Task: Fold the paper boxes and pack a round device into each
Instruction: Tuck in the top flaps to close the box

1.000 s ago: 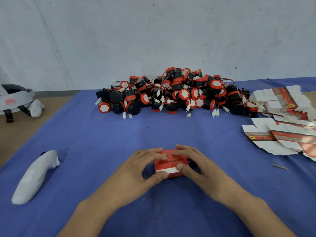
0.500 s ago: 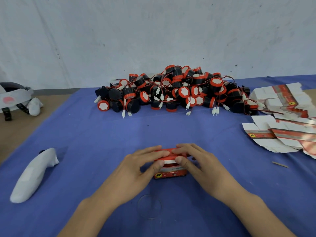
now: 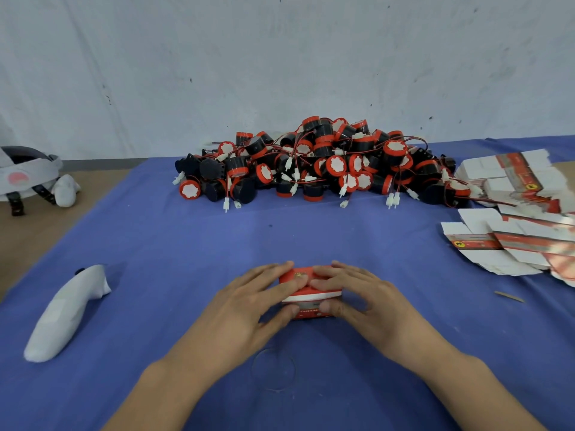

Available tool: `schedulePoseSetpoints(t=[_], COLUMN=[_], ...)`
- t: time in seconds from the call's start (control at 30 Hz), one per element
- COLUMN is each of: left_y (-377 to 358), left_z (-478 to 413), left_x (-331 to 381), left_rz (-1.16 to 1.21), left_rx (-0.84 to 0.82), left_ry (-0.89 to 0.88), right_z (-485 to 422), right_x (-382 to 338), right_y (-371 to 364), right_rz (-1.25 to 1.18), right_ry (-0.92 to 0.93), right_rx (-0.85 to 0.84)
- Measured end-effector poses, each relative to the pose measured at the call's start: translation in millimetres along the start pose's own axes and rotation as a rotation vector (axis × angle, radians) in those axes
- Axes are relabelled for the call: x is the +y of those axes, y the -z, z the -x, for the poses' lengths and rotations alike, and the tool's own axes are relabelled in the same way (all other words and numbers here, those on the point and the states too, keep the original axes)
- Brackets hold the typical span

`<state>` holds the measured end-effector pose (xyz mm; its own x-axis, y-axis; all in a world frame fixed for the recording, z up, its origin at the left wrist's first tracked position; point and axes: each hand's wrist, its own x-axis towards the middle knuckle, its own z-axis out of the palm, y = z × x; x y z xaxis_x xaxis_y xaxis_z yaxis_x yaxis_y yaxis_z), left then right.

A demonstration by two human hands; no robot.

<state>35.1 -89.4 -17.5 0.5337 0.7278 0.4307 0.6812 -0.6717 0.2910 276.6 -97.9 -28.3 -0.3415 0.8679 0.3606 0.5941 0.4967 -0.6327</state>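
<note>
Both bare forearms are reaching in from the bottom edge, angling toward each other. The left hand and the right hand are lying palm down, side by side, fingertips nearly meeting. Each is pinching the small red box, with its fingers stretching fairly flat across the top and its thumb pressing the near face.

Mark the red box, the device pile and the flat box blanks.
red box (image 3: 309,311): head view, front face.
device pile (image 3: 323,163): head view, heap's middle.
flat box blanks (image 3: 476,244): head view, red printed band.
</note>
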Motion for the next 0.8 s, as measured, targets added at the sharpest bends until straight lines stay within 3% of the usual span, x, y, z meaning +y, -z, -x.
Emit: schedulePoseSetpoints(t=[0.33,0.8], left_y=[-2.4,-6.4], left_z=[1.6,5.9], left_x=[2.1,8.1], left_rz=[-0.097,0.0], left_rx=[0.033,0.021], left_ry=[-0.035,0.009], right_z=[3.2,7.5], right_x=[-1.1,-2.5], right_y=[3.5,0.3], right_rz=[0.063,0.027], right_ry=[0.001,-0.009], right_rx=[-0.016,0.055])
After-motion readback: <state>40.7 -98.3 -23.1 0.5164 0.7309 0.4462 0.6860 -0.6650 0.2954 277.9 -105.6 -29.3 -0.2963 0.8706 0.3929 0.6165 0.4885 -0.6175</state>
